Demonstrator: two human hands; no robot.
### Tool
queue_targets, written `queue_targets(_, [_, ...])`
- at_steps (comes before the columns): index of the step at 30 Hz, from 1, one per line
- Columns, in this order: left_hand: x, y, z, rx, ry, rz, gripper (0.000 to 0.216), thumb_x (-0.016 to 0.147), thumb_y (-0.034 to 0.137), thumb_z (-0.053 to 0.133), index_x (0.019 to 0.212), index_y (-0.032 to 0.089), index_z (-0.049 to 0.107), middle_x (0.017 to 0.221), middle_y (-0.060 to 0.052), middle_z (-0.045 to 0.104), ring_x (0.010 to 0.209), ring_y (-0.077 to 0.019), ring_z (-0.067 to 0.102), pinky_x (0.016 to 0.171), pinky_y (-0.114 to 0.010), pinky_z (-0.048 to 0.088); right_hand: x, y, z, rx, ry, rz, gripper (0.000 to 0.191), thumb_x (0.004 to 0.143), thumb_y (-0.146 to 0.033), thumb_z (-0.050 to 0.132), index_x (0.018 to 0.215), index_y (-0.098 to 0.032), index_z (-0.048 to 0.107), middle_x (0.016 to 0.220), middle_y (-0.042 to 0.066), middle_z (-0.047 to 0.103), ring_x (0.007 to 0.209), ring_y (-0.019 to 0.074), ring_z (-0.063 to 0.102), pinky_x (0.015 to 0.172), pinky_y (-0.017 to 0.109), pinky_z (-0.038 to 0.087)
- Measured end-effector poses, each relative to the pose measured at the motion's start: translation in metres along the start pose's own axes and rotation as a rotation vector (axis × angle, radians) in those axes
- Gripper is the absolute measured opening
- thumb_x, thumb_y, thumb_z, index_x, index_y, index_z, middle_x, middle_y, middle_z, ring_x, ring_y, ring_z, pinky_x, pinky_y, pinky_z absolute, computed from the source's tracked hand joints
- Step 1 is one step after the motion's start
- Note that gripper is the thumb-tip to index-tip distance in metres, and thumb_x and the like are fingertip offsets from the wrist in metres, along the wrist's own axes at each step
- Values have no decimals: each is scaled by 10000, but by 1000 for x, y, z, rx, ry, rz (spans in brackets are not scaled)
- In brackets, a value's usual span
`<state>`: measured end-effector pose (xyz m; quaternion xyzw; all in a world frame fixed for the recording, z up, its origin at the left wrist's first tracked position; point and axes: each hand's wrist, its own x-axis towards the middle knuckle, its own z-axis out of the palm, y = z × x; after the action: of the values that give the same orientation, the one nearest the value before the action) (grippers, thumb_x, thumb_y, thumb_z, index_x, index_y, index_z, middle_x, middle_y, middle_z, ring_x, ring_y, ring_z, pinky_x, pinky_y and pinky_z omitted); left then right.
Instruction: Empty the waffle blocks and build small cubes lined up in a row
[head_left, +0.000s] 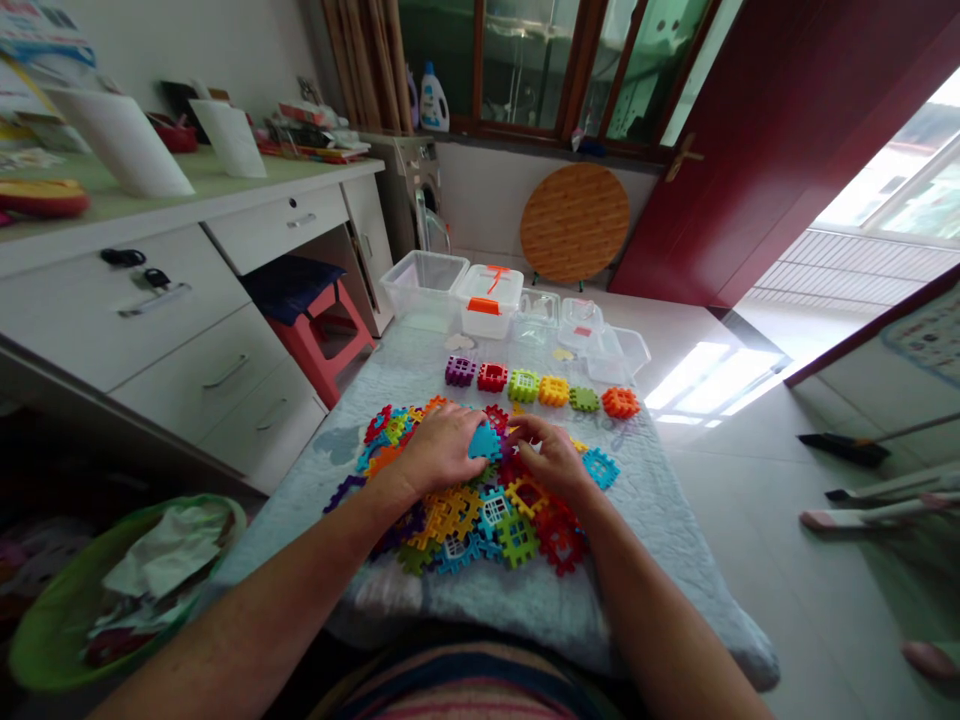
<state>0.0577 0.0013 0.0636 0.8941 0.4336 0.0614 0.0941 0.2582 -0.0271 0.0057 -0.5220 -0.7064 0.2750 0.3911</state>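
Note:
Over a heap of colourful plastic interlocking block pieces (pixel 450 515), my left hand (pixel 442 450) grips a blue notched piece (pixel 486 442) between thumb and fingers. Just to its right, my right hand (pixel 553 455) has its fingers curved and apart from the thumb, close to the blue piece; I see nothing held in it. Beyond the hands runs a row of assembled block cubes: purple (pixel 460 371), red (pixel 492 377), light green (pixel 523 385), yellow (pixel 554 390) and orange (pixel 621 403). A flatter green piece (pixel 584 399) lies between the last two.
Clear plastic boxes stand at the table's far end, including a large open bin (pixel 424 285) and a lidded box with orange clips (pixel 491 305). A grey-blue cloth (pixel 637 560) covers the table. A red stool (pixel 322 340) and a green basket (pixel 45 640) are at left.

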Motion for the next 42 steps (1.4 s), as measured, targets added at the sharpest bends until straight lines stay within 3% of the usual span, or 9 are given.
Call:
queue_targets(10, [5,-1,6,4,-46,73,486,719,360,659,1159,162,603,1154,-121,642,1094,-293,552,976,-406,413,0,9,-2,-19,70,51,308,742,-125,472,974,-168,671,772,8,710,663,126,606,672,246,457])
queue_targets(22, [10,0,11,3,-36,104,466,701,307,644,1141,159,602,1108,-115,651,1070,-289,566,963,-412,425,-3,0,-5,-64,-22,-21,361,719,-60,509,993,-207,693,852,-1,751,790,156,671,807,298,481])
queue_targets(42, [14,2,13,-5,-79,111,419,691,314,630,1087,176,620,1081,-113,654,1024,-288,589,927,-405,442,-5,-3,-10,-36,-98,-9,428,703,-56,485,1027,-237,698,903,-15,750,855,168,656,821,315,475])
